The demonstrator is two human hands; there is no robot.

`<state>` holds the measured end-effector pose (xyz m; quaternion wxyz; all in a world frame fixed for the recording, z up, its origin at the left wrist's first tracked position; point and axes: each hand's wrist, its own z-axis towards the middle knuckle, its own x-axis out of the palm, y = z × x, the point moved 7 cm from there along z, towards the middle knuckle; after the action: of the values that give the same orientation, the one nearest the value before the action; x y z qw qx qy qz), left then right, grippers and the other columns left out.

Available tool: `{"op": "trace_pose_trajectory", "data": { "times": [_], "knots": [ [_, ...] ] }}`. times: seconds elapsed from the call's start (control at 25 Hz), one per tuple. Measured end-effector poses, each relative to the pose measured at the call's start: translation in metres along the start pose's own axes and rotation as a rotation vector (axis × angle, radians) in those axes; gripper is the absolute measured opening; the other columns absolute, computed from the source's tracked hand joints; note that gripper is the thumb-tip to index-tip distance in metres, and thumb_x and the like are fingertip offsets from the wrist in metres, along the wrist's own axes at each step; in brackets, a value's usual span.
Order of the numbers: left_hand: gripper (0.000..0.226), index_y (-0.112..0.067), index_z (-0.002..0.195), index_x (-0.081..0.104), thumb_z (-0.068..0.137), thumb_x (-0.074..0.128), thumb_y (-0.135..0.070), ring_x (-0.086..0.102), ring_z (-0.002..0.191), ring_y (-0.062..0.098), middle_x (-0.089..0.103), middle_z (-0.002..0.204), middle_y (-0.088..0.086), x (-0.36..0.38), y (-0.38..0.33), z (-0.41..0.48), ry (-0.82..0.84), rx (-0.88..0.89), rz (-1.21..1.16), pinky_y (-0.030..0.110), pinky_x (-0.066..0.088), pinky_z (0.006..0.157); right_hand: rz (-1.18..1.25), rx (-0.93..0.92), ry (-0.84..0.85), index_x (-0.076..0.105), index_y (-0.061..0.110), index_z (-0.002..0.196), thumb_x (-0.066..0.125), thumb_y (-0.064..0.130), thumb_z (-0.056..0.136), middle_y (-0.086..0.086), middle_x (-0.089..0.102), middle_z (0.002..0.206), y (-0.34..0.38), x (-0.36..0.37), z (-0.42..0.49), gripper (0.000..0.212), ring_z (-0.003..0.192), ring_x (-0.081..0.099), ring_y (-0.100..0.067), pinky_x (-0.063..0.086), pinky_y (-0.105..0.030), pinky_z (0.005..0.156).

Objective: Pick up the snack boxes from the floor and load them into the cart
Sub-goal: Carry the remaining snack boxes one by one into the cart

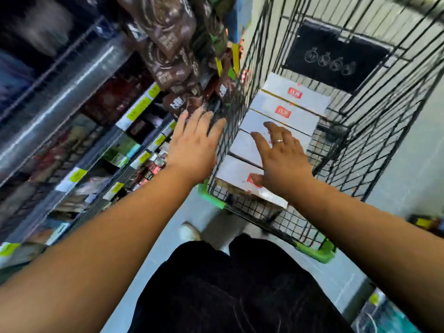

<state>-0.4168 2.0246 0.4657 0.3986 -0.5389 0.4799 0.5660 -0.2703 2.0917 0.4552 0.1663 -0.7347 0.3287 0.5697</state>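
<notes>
Shop aisle [158, 251]: one cart [374, 131], five boxes [264, 103]

The right hand [281, 159] covers parts of the white snack boxes [286, 109] along the cart's [230, 109] left wall — their red labels are too smeared to read. The shelf goods [108, 102] at left are motion-blurred, price tags illegible — and the cart's far rim runs off the top edge.

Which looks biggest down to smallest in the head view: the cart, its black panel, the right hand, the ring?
1. cart
2. black panel
3. right hand, though it is nearer the camera, so unsure
4. ring
</notes>
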Motion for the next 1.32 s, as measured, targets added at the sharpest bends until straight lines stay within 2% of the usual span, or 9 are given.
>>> {"op": "trace_pose_trajectory", "data": {
  "times": [0.08,0.2,0.28,0.4,0.52,0.72,0.96,1.16,1.32],
  "knots": [
    [0.078,-0.02,0.144,0.039,0.076,0.072,-0.039,0.03,0.142,0.03,0.043,0.147,0.009,-0.052,0.049,-0.04,-0.076,-0.165,0.047,0.045,0.009,0.118,-0.044,-0.141,-0.091,0.023,0.02,0.15,0.073,0.056,0.071,-0.016,0.017,0.157,0.052,-0.051,-0.004,0.1,0.141,0.021,-0.039,0.026,-0.049,0.112],
    [0.088,-0.02,0.15,0.029,0.077,0.07,-0.047,0.022,0.146,0.03,0.032,0.155,0.01,-0.114,0.096,-0.095,-0.149,-0.266,0.057,0.046,0.007,0.119,-0.029,-0.305,-0.262,0.035,0.014,0.146,0.081,0.054,0.059,-0.021,0.03,0.15,0.124,-0.119,-0.018,0.106,0.134,0.033,-0.042,0.033,-0.051,0.109],
    [0.09,-0.018,0.149,0.032,0.074,0.073,-0.048,0.026,0.144,0.031,0.034,0.153,0.012,-0.165,0.132,-0.146,-0.253,-0.363,0.093,0.046,0.01,0.119,-0.03,-0.438,-0.376,0.039,0.012,0.144,0.082,0.056,0.055,-0.022,0.035,0.146,0.184,-0.16,-0.037,0.108,0.131,0.037,-0.042,0.036,-0.051,0.108],
    [0.094,-0.014,0.146,0.036,0.068,0.079,-0.045,0.037,0.137,0.036,0.041,0.147,0.016,-0.222,0.183,-0.246,-0.377,-0.53,0.105,0.048,0.021,0.116,-0.058,-0.605,-0.486,0.033,0.015,0.147,0.08,0.061,0.057,-0.02,0.032,0.149,0.284,-0.204,-0.086,0.112,0.136,0.033,-0.039,0.031,-0.05,0.112],
    [0.097,-0.011,0.144,0.037,0.065,0.081,-0.045,0.045,0.127,0.04,0.045,0.141,0.019,-0.249,0.214,-0.361,-0.436,-0.676,0.12,0.051,0.033,0.11,-0.048,-0.737,-0.449,0.014,0.022,0.153,0.072,0.064,0.068,-0.014,0.015,0.158,0.378,-0.219,-0.141,0.111,0.145,0.017,-0.033,0.018,-0.045,0.119],
    [0.098,-0.012,0.148,0.028,0.072,0.073,-0.055,0.04,0.132,0.037,0.038,0.147,0.017,-0.264,0.231,-0.589,-0.416,-1.027,0.202,0.047,0.032,0.112,-0.004,-1.027,-0.337,0.003,0.026,0.154,0.067,0.065,0.073,-0.004,0.009,0.159,0.541,-0.192,-0.266,0.11,0.147,0.012,-0.026,0.014,-0.043,0.12],
    [0.104,-0.007,0.149,0.027,0.07,0.07,-0.061,0.039,0.135,0.038,0.038,0.148,0.021,-0.255,0.203,-0.807,-0.399,-1.387,0.273,0.047,0.033,0.112,-0.088,-1.393,-0.239,0.001,0.027,0.153,0.065,0.067,0.073,0.0,0.01,0.159,0.685,-0.128,-0.407,0.11,0.145,0.017,-0.025,0.014,-0.043,0.117],
    [0.104,-0.01,0.148,0.032,0.065,0.075,-0.056,0.042,0.132,0.037,0.04,0.147,0.019,-0.234,0.163,-0.97,-0.377,-1.716,0.267,0.049,0.036,0.11,-0.106,-1.678,-0.148,0.006,0.027,0.153,0.07,0.064,0.07,-0.001,0.013,0.158,0.801,-0.062,-0.527,0.111,0.145,0.017,-0.024,0.014,-0.041,0.117],
    [0.102,-0.013,0.148,0.031,0.066,0.074,-0.057,0.042,0.13,0.035,0.041,0.146,0.015,-0.217,0.147,-1.095,-0.283,-1.935,0.257,0.045,0.033,0.11,-0.113,-1.867,-0.076,0.014,0.03,0.152,0.072,0.064,0.066,-0.002,0.02,0.157,0.894,0.003,-0.62,0.11,0.142,0.024,-0.027,0.021,-0.042,0.116]
  ]
}}
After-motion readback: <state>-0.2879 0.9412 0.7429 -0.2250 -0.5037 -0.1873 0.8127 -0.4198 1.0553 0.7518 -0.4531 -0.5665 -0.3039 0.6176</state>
